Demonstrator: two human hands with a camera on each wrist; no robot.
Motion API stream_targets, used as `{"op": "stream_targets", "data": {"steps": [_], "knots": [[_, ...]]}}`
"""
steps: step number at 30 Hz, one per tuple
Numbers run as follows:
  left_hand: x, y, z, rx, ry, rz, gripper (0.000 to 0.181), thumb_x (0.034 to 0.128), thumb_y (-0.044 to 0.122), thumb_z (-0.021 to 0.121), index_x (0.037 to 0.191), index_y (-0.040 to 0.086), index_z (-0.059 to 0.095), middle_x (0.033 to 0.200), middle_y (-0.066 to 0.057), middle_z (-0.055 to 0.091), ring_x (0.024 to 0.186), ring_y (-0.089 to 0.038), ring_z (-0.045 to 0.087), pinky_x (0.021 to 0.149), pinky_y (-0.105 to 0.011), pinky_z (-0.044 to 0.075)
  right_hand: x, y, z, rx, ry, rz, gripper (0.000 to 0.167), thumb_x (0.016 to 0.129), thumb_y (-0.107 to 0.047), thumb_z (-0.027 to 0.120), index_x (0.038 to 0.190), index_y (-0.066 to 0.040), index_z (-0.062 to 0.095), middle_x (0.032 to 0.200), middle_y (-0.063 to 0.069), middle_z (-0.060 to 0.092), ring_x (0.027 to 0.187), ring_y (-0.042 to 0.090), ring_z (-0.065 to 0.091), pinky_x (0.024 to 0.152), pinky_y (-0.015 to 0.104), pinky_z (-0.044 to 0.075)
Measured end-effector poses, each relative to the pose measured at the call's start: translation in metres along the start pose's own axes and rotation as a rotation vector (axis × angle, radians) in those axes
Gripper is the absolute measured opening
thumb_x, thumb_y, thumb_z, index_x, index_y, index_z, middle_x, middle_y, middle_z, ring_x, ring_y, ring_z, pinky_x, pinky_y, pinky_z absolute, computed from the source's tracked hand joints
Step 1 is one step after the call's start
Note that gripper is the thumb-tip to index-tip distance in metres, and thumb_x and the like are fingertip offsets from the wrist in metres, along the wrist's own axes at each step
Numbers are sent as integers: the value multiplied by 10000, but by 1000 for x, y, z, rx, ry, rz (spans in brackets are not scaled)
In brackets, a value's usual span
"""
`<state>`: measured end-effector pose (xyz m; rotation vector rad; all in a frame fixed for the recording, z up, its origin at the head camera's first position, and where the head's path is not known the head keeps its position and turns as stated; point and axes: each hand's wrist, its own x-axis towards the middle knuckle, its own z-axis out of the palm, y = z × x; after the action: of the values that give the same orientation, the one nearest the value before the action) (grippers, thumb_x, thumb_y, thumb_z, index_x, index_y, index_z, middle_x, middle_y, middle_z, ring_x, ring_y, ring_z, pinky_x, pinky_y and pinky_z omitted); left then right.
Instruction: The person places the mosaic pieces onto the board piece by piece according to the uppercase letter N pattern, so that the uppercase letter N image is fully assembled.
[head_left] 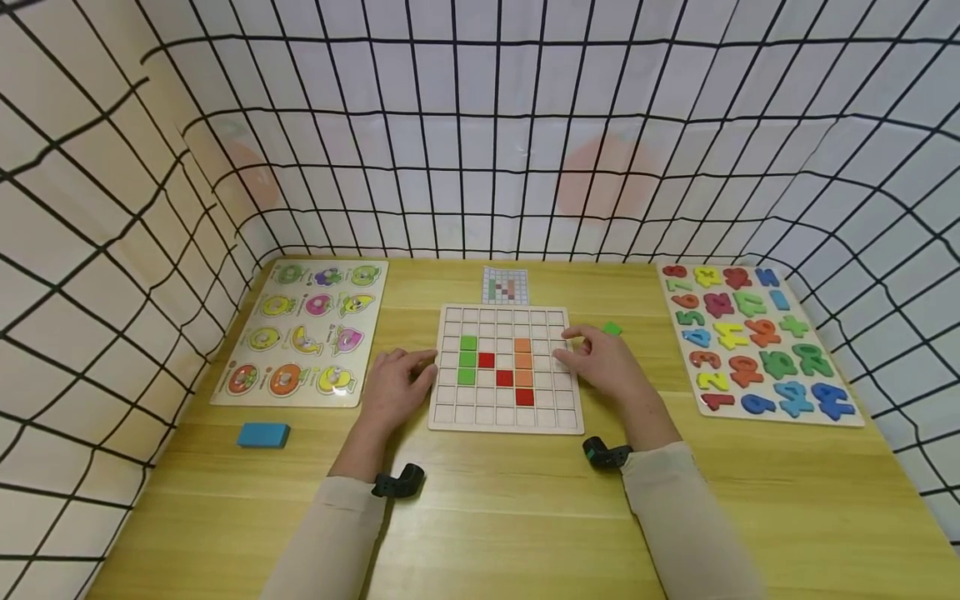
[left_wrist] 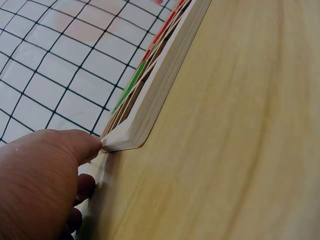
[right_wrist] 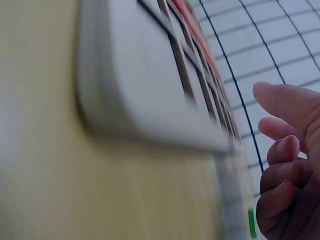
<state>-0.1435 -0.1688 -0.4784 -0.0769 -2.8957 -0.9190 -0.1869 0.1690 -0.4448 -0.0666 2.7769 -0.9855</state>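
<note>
A pale wooden grid board (head_left: pixel 506 419) lies on the table between both hands. Green squares (head_left: pixel 467 360), red squares (head_left: pixel 504 378) and orange squares (head_left: pixel 522 358) sit in its cells. At the board's left edge rests the left hand (head_left: pixel 393 387), its thumb touching the rim near a corner in the left wrist view. The right hand (head_left: pixel 606 362) is over the board's right edge, fingers loosely bent, thumb and forefinger apart with nothing visible between them. Just beyond the right hand lies a loose green piece (head_left: pixel 612 328). Behind the board is a small printed grid card (head_left: pixel 505 285) with a coloured pattern.
A fruit puzzle board (head_left: pixel 225 398) lies on the left, with a blue block (head_left: pixel 263 435) in front of it. To the right is a number puzzle board (head_left: pixel 723 410). Black wire mesh (head_left: pixel 495 171) encloses the back and sides of the table.
</note>
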Motion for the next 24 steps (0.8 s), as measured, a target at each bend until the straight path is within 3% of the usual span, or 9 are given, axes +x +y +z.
{"op": "stream_targets", "data": {"steps": [11, 24], "knots": [[-1, 1, 0, -10, 1, -9, 344, 979, 333, 653, 1297, 221, 717, 912, -44, 651, 877, -235, 479, 786, -349, 363, 18, 44, -32, -43, 40, 21, 551, 965, -462, 660, 1396, -134, 560, 882, 74, 524, 732, 229, 474, 694, 357, 389], [0, 0, 2, -9, 6, -8, 338, 986, 338, 643, 1299, 231, 716, 933, -46, 663, 890, -236, 486, 793, -344, 367, 27, 65, -47, -24, 31, 96, 648, 956, -446, 674, 1455, -76, 492, 1012, 139, 539, 810, 261, 505, 686, 331, 405]]}}
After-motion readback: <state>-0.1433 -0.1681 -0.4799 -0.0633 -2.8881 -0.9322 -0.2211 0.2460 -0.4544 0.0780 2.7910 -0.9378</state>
